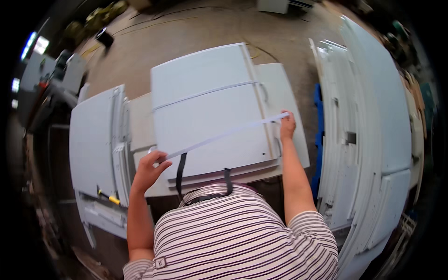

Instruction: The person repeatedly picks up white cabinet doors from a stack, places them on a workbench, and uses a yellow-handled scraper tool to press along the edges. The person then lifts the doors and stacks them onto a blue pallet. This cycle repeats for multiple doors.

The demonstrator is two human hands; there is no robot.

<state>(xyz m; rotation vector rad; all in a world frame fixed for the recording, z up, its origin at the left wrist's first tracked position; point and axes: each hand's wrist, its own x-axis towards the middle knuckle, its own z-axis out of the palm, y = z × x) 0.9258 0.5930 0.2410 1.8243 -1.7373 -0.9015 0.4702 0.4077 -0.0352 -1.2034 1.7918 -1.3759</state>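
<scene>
A long, narrow white strip runs slantwise between my two hands, its right end farther from me. My left hand is closed on the near left end, thumb and fingers pinching it. At the far right end, my right hand grips the strip between thumb and fingers. Beneath it lies a stack of large white panels, the top one with a brown line along its right side. A second thin pale strip crosses that panel farther away. The strip seems to hang just above the panel; contact is hard to tell.
The stack rests on a pale worktable. To the left stand more white panels, with a yellow-handled tool on them. Tall white panels are stacked at the right beside a blue pallet. A black container stands on the floor.
</scene>
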